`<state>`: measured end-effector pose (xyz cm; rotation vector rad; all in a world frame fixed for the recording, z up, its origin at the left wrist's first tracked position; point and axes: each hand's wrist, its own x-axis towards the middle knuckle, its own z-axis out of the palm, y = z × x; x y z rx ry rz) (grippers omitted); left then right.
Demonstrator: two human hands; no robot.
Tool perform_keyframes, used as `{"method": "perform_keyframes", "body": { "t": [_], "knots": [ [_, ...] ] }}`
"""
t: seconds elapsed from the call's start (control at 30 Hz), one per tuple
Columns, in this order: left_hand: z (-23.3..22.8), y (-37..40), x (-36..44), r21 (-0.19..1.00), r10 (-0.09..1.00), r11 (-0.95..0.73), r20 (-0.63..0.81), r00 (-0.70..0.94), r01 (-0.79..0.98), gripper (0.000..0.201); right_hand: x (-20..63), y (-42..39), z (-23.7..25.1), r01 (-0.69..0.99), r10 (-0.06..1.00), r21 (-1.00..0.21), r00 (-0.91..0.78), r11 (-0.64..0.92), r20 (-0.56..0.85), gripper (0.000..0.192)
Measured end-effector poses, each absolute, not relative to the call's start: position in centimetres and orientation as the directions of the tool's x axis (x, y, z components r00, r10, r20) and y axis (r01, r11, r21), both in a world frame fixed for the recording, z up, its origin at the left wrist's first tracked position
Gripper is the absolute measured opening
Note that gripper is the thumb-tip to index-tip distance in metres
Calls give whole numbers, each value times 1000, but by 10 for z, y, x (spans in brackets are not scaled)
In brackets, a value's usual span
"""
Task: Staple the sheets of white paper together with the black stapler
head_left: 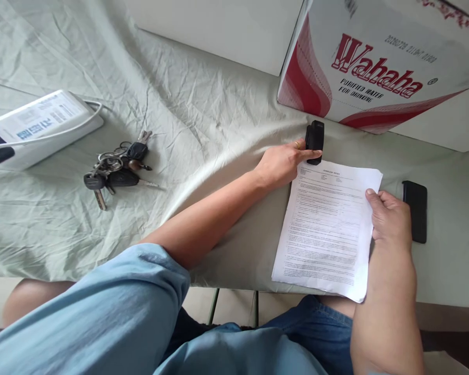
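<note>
Black stapler [315, 141] in left hand [283, 164] | right hand [389, 219] holds paper [326, 229]

Bunch of keys [115, 169] laid on wrinkled green cloth [203, 104]; white device [35, 127] at left; Wahaha carton [379, 67] behind; black phone [415, 211] at right.

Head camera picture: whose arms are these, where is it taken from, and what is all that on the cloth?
No machine here: a person wears a camera on the head, looking down at their own arms. The left hand grips a small black stapler at the top corner of a printed paper sheet. The right hand holds that sheet's right edge. On the green tablecloth lie a bunch of keys, a white device with a cable, a black phone and a Wahaha water carton.
</note>
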<state>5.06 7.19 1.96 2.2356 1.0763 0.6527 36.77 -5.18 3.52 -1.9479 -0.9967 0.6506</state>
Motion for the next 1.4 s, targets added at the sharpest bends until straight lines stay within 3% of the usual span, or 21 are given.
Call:
{"method": "perform_keyframes", "body": {
  "t": [0.13,0.27,0.37,0.47,0.57,0.67,0.9,1.1,1.3,1.4],
  "knots": [
    [15,76,48,726,835,-467,176,521,504,69,356,-54,42,253,831,-913,537,-319,-142,60],
    [9,84,41,810,816,-477,264,515,342,65,356,-63,59,173,858,-903,421,-393,-293,65],
    [7,90,34,905,866,-363,241,438,220,55,361,-72,71,150,853,-879,359,-453,-379,60],
    [11,93,28,980,915,-170,116,387,108,38,363,-77,76,139,867,-905,375,-403,-329,59],
    [19,92,23,998,889,-60,47,456,14,61,360,-75,74,151,888,-928,378,-339,-263,57],
    [26,89,20,997,810,-67,33,586,36,77,356,-70,70,141,897,-937,364,-319,-251,57],
    [25,94,16,932,748,-329,159,645,151,43,355,-67,64,125,883,-970,451,-208,-131,52],
    [25,97,18,952,758,-244,69,649,184,23,356,-64,61,85,870,-974,471,-208,-145,57],
    [24,96,20,958,814,-204,53,579,199,71,350,-59,58,63,847,-973,506,-223,-162,62],
    [29,92,19,970,793,-192,64,606,149,82,348,-58,57,111,853,-974,509,-196,-113,58]
  ]
}}
